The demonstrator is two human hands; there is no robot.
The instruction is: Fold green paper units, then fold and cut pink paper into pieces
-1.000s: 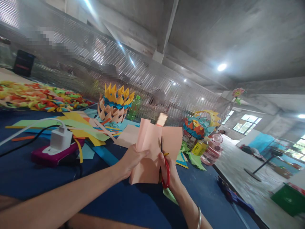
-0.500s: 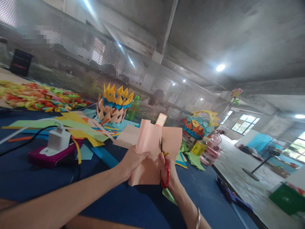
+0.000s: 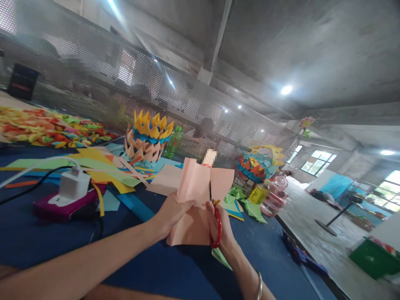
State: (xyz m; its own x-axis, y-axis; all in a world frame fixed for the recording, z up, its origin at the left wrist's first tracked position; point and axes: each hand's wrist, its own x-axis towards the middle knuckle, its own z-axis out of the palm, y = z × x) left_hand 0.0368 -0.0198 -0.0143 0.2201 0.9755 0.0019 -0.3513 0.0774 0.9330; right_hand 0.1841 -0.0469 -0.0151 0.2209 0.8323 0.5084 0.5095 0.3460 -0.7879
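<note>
My left hand [image 3: 176, 212] grips a sheet of peach paper [image 3: 195, 181] by its left side, thumb on top. The paper is creased and curls upright along its left edge. In my right hand [image 3: 222, 225] is a pair of scissors [image 3: 218, 233] with red handles, fingers through the loops. The dark blades point away from me and lie on a cut line that parts the right portion of the sheet from the rest. That right portion tilts up. A light green paper scrap [image 3: 221, 257] lies under my right wrist.
Coloured paper strips [image 3: 115, 177] and a purple power strip [image 3: 54, 206] with a white charger lie left. Behind stand a folded-paper basket [image 3: 146, 137] and a green bottle [image 3: 174, 142]. Another paper basket [image 3: 253, 166] and a pink bottle [image 3: 274, 198] stand right. A glue gun [image 3: 301, 252] rests near the table edge.
The right part of the peach paper has narrowed and folded upward beside the blades. Both hands keep their grip, and the view has shifted slightly.
</note>
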